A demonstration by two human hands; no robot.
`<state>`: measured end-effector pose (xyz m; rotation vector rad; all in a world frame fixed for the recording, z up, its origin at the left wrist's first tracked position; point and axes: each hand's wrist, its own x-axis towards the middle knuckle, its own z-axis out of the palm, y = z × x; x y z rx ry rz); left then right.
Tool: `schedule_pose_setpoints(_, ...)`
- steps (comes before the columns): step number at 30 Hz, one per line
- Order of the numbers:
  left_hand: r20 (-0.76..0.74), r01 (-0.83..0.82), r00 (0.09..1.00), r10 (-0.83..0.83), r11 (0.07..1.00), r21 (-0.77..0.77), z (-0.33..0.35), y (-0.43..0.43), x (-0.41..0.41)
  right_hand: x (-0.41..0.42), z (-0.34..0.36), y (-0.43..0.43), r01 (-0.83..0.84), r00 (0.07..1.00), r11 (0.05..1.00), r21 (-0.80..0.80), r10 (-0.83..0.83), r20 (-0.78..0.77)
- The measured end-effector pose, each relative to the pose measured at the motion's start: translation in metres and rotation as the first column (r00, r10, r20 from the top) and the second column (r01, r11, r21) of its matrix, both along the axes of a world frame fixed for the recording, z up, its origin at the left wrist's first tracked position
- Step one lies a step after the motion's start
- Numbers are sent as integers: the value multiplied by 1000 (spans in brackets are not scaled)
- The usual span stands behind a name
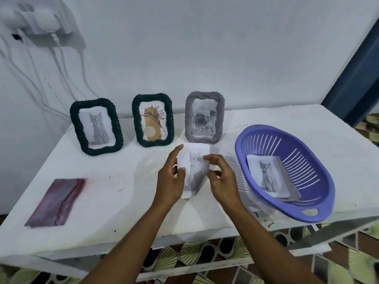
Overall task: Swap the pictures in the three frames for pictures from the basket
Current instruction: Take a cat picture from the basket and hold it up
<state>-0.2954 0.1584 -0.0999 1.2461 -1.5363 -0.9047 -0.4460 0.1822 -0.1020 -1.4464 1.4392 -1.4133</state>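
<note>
Three frames stand upright at the back of the white table. The left dark green frame (96, 126) shows a grey kitten picture. The middle dark green frame (152, 120) shows a line-drawn plant print. The grey frame (204, 117) on the right shows a rose picture. In front of the grey frame I hold a curled kitten picture (194, 171) above the table, my left hand (171, 177) gripping its left edge and my right hand (222, 177) pinching its right edge. The purple basket (320, 177) at right holds another kitten picture (267, 176) lying over a further sheet.
A purple-red folded cloth or sheet (56, 201) lies flat at the table's front left. White cables (61, 68) hang down the wall behind the left frame. The table's front edge (143, 240) runs just below my forearms, with patterned floor beyond.
</note>
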Motion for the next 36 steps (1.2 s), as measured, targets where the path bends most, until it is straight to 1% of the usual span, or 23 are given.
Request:
schedule_pose_setpoints(2, 4, 7, 1000, -7, 999, -38, 0, 1, 0, 1, 0, -4, 55, 998, 998, 7, -55, -20)
schedule_pose_setpoints(5, -34, -3, 999, 2, 1000, -28, 6, -2, -5, 2, 9, -9, 32, 997, 998, 45, -35, 67)
schedule_pose_setpoints(8, -59, 18, 998, -18, 1000, -10, 15, -3, -17, -4, 25, -9, 105, 991, 994, 26, -106, 79)
schedule_pose_setpoints(10, -60, 61, 996, -64, 997, -45, 22, -1, -30, -13, 37, -7, 141, 989, 990, -29, -140, 40)
schedule_pose_setpoints(12, -72, 138, 987, -145, 986, -92, 28, -1, -47, -31, 50, -6, 185, 981, 980, -77, -189, -42)
schedule_pose_setpoints(14, -87, 220, 969, -230, 969, -117, 29, -2, -65, -61, 60, -6, 252, 959, 965, -74, -259, -119)
schedule_pose_setpoints(16, -43, 278, 958, -283, 955, -100, 28, -3, -83, -97, 66, -7, 331, 926, 943, -38, -333, -181)
schedule_pose_setpoints(19, 181, 318, 934, -307, 947, -34, 19, -4, -104, -154, 64, -7, 412, 888, 908, 81, -380, -260)
schedule_pose_setpoints(20, 237, 320, 920, -312, 947, 5, 16, -3, -108, -170, 60, -8, 420, 876, 900, 115, -369, -310)
schedule_pose_setpoints(21, 261, 322, 910, -321, 946, 41, 14, -2, -111, -185, 55, -8, 422, 862, 895, 144, -348, -369)
schedule_pose_setpoints(22, 261, 322, 908, -328, 944, 66, 13, -1, -112, -196, 50, -10, 423, 844, 890, 170, -319, -431)
schedule_pose_setpoints(24, 223, 330, 915, -336, 942, 64, 11, 0, -113, -207, 39, -12, 415, 816, 882, 223, -252, -520)
schedule_pose_setpoints(28, 165, 377, 911, -379, 925, 45, 15, 1, -111, -206, 27, -19, 308, 847, 884, 351, -87, -524)
schedule_pose_setpoints(30, 149, 368, 918, -368, 929, 33, 15, 0, -111, -203, 24, -19, 295, 796, 873, 387, 0, -605)
schedule_pose_setpoints(33, 130, 341, 930, -344, 939, 47, 14, 0, -110, -200, 20, -16, 332, 675, 880, 340, 30, -737)
schedule_pose_setpoints(36, 98, 332, 937, -336, 942, 50, 13, 1, -108, -195, 22, -13, 341, 628, 883, 323, 42, -777)
